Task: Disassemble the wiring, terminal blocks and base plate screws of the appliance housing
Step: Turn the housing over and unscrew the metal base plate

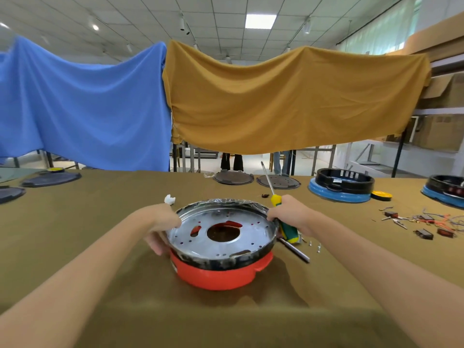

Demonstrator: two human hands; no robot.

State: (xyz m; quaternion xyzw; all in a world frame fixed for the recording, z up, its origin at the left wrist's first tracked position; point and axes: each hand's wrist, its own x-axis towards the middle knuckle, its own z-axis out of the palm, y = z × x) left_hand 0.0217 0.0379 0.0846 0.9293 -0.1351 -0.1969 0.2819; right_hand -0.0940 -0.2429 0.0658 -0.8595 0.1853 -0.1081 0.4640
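Flanking the red housing [221, 272], my left hand [160, 227] gripped its rim; right hand [288, 214] clutched the screwdriver [281, 212] against it.

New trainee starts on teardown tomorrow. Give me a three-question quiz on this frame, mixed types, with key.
1. True or false: the right hand holds the screwdriver.
2. The metal plate sits on a housing of which colour? A) blue B) red C) black
3. Fill in: the loose wires lie to the person's ____.

Key: 1 true; 2 B; 3 right. The left hand grips the plate's rim.
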